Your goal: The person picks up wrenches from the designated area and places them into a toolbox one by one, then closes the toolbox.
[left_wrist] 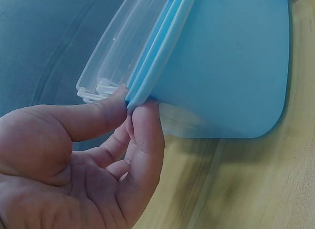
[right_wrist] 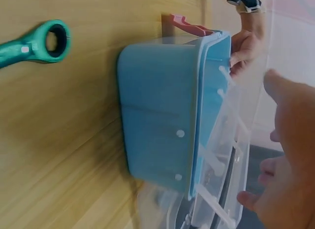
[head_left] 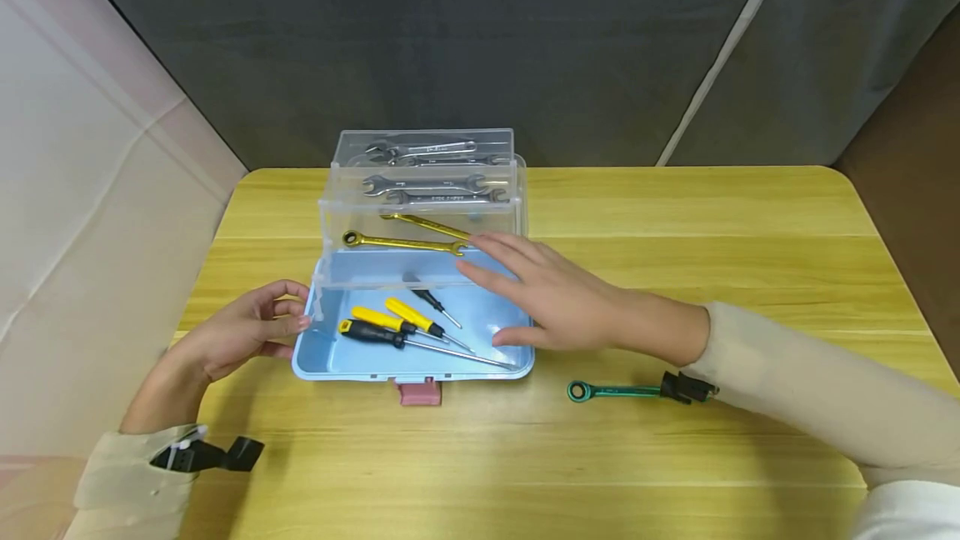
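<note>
A light blue toolbox [head_left: 337, 361] stands with its clear lid and trays raised at the back. My left hand [head_left: 255, 323] pinches the box's left rim between thumb and index finger, as the left wrist view [left_wrist: 142, 91] shows. Over the box's right side is my right hand [head_left: 558, 294], fingers spread and extended. Its fingertips overlap the end of a gold wrench [head_left: 401, 242] in the lower clear tray; whether they touch cannot be told. Another gold wrench [head_left: 427, 225] lies behind. Inside the box are a long black screwdriver [head_left: 375, 332], yellow-handled screwdrivers [head_left: 382, 319] and a small black one [head_left: 429, 298].
Several silver wrenches [head_left: 423, 184] lie in the upper clear trays. A green ratchet wrench [head_left: 618, 391] is on the wooden table [head_left: 487, 465], partly hidden by the right wrist's camera mount. The pink latch [head_left: 420, 393] hangs at the box's front. A dark curtain [head_left: 450, 40] backs the table.
</note>
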`<state>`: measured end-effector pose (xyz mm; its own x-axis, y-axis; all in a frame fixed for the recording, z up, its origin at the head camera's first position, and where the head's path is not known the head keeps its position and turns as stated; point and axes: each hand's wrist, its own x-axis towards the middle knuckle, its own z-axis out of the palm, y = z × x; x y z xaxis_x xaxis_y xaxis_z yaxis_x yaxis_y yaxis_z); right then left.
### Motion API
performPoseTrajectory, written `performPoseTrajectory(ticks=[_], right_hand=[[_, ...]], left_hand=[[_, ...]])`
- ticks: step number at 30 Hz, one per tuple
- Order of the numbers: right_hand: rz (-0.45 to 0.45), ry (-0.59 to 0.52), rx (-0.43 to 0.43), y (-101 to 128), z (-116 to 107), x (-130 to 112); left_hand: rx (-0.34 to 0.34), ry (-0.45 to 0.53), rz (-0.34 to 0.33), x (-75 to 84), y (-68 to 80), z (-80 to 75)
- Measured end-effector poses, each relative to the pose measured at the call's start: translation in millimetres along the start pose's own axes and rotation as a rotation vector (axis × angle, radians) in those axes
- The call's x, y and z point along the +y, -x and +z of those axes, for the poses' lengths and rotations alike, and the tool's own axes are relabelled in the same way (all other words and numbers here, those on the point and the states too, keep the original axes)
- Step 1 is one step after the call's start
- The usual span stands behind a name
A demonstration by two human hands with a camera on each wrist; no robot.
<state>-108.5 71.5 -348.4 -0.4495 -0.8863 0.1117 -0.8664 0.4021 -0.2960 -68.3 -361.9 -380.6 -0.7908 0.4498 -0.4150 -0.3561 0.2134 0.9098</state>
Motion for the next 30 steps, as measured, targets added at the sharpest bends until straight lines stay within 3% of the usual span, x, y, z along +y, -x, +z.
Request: performPoseTrajectory(ticks=[5, 15, 30], right_hand=[[-0.002, 0.025, -0.081, 27, -1, 3], [0.122, -0.019, -0.138, 83, 6, 12], [0.193, -0.111, -0.1, 145, 31, 17]], left_hand=[[0.003, -0.002, 0.002, 1.2, -0.6, 0.2], [0.019, -0.031, -0.014, 1.6, -0.4, 0.7], [0.022, -0.013, -0.007, -0.1, 0.9, 1.1]])
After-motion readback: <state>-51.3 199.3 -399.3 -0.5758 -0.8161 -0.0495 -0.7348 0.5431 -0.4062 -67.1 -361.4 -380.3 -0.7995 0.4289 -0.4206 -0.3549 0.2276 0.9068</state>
